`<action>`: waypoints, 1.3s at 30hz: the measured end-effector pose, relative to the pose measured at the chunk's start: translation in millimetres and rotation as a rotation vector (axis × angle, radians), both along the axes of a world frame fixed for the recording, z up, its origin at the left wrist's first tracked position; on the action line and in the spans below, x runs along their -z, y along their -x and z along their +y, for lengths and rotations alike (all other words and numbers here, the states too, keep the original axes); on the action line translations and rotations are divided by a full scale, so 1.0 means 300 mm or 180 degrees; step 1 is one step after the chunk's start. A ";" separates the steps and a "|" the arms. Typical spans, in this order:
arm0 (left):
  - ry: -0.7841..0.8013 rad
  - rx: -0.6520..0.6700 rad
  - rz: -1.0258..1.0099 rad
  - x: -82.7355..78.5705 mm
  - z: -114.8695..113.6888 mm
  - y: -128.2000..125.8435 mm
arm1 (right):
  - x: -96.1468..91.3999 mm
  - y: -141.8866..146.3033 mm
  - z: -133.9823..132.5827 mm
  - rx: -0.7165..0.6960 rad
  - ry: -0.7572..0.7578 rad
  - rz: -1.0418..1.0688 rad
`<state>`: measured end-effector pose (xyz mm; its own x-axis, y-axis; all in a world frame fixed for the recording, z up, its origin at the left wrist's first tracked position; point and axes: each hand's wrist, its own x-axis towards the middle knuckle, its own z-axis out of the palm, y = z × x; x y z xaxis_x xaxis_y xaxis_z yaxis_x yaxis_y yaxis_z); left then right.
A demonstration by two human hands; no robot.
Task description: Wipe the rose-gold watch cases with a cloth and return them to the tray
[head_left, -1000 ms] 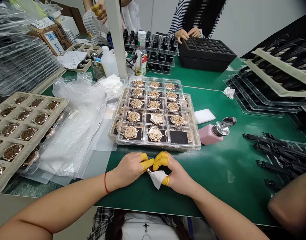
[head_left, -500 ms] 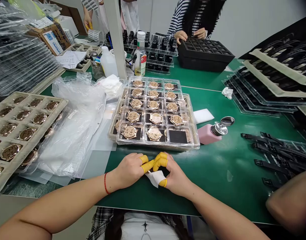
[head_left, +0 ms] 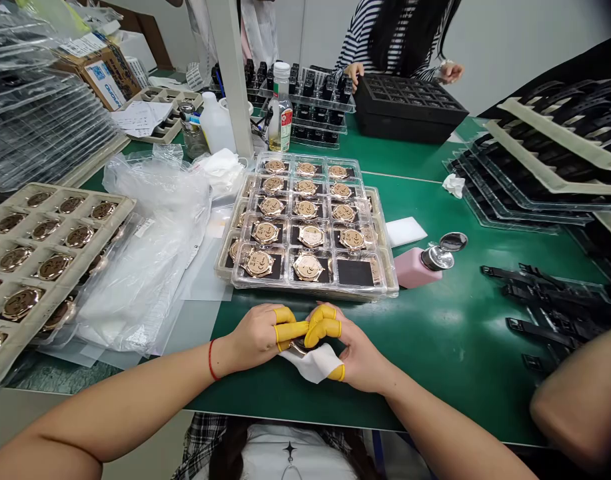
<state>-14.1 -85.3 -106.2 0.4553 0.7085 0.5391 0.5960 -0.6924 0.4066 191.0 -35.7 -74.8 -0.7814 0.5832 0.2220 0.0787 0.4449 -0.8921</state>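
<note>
Between my two hands, low over the green table's near edge, is a watch case [head_left: 298, 346], mostly covered by fingers. My left hand [head_left: 259, 335], in yellow finger cots, is closed on its left side. My right hand [head_left: 346, 343], also in yellow finger cots, grips it from the right with a white cloth [head_left: 312, 363] bunched underneath. Just beyond my hands stands a clear plastic tray [head_left: 310, 291] of gold watch cases [head_left: 309, 267], backs up, stacked on others. Its near right compartment holds no watch case, only a black pad [head_left: 355, 273].
A pink pump bottle [head_left: 419, 268] and a white sponge [head_left: 406, 232] are right of the tray. Watch straps [head_left: 545, 327] and another person's arm [head_left: 580, 400] lie further right. Plastic bags [head_left: 140, 267] and a beige tray [head_left: 92, 257] fill the left. Opposite, a person stands behind a black box [head_left: 410, 123].
My fingers have shifted on the watch case, and more of it and the white cloth shows. Across the table, the person's hand has moved right, off the black box.
</note>
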 end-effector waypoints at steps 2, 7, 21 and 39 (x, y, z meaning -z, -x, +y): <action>0.0069 0.0048 -0.0102 0.002 0.000 -0.002 | 0.000 0.000 -0.002 -0.0008 -0.0081 0.0045; 0.0785 -0.0019 -0.0672 -0.009 -0.008 -0.033 | 0.035 0.002 0.000 0.0302 -0.0867 0.0112; 0.1484 0.0114 -0.0276 -0.022 -0.031 -0.060 | 0.065 0.011 0.029 0.0901 0.1941 0.0217; 0.0964 -0.0074 0.0268 0.001 -0.040 -0.065 | 0.059 0.000 -0.022 0.0704 -0.0407 -0.0033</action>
<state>5.4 -97.2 -106.5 0.4713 0.8419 0.2629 0.6506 -0.5331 0.5409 191.1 -42.2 -92.4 -0.6406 0.7079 0.2976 0.1953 0.5250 -0.8284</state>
